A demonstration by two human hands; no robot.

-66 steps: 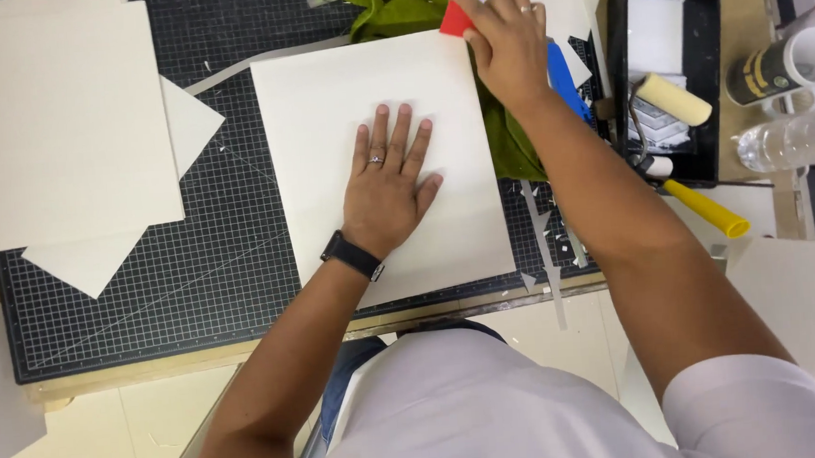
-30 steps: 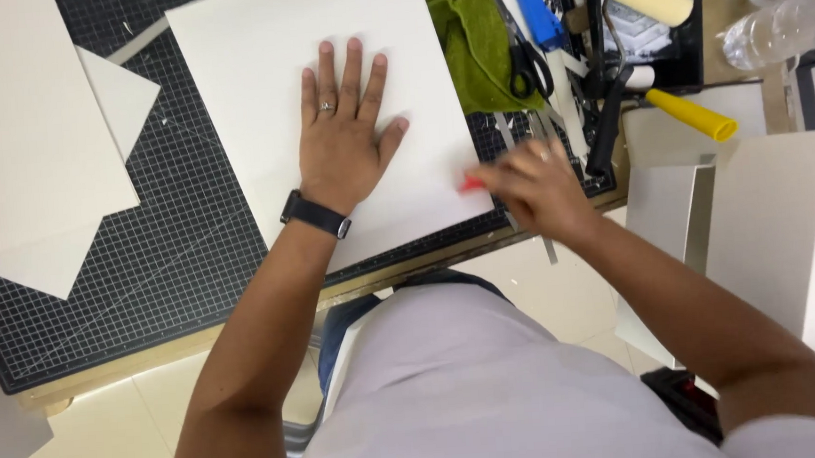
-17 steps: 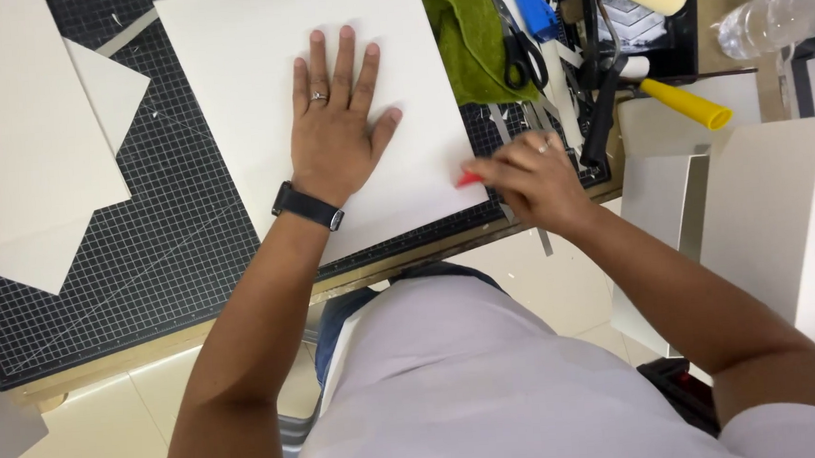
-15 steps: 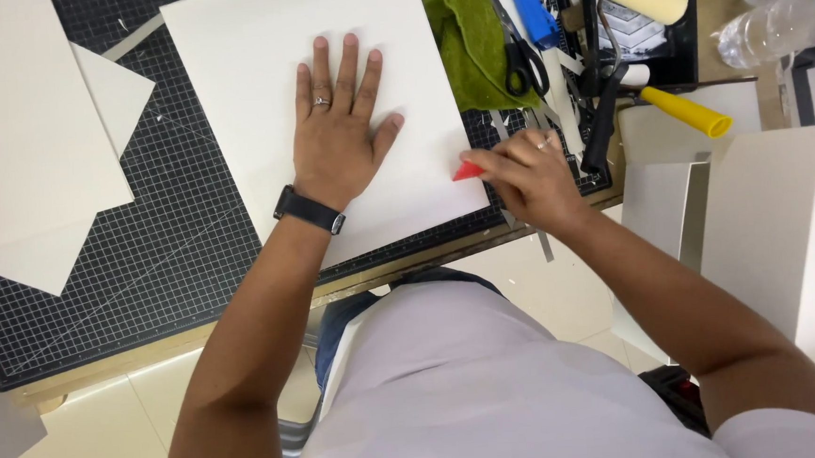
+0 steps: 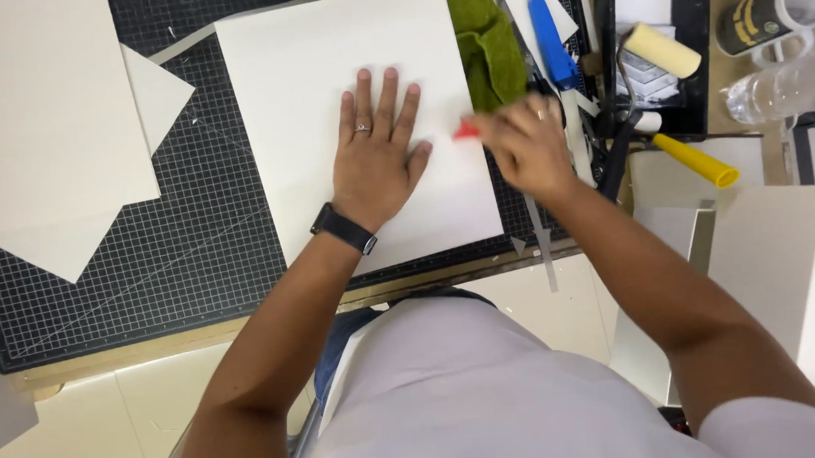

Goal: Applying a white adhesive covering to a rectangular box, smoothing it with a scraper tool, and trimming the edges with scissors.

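on cutting mat (image 5: 146, 273): white board (image 5: 343, 101), pinned flat under spread left hand (image 5: 377, 160); red scraper (image 5: 466, 129), pinched in right hand (image 5: 525, 146), moved up from near corner to right edge.

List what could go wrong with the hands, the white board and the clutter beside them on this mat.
1. The right hand is blurred, working a small red tool close to the left hand's fingers; it could catch them.
2. The white board is pinned only by the flat left hand, so it might slide on the cutting mat.
3. The blue knife and green cloth crowd the right hand.
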